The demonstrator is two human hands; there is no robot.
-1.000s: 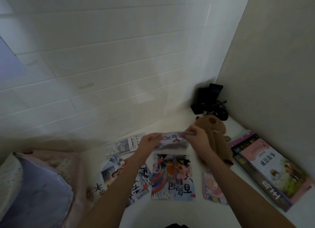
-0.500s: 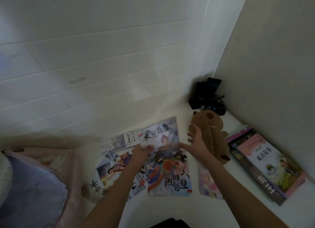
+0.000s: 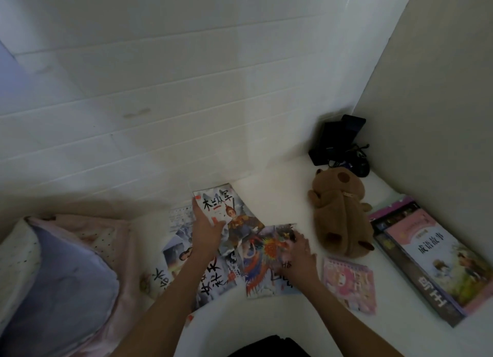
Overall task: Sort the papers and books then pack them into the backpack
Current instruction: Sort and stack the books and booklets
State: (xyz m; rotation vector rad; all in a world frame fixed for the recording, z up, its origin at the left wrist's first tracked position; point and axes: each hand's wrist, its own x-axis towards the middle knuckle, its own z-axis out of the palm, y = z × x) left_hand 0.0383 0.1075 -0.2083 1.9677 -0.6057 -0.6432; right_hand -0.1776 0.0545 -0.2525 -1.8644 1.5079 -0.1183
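1. The left hand (image 3: pixel 206 232) is in the middle of the frame. It holds a thin picture book (image 3: pixel 229 215) with a warrior on the cover, thumb on top, fingers curled round its left edge.
2. The right hand (image 3: pixel 297 255) lies just right of it. Its fingers are spread flat on a colorful dragon book (image 3: pixel 264 258) that rests on the white table (image 3: pixel 280 194).
3. More thin books (image 3: pixel 213 279) lie under the left arm, lower middle.
4. A pink notebook (image 3: pixel 349 283) lies flat just right of the right wrist.
5. A stack of bigger books (image 3: pixel 432 260) sits at the right edge.
6. A brown plush toy (image 3: pixel 338 210) lies between the dragon book and the stack.
7. A pink and blue backpack (image 3: pixel 61 276) fills the lower left.
8. Black gadgets with cords (image 3: pixel 338 143) sit in the far corner.
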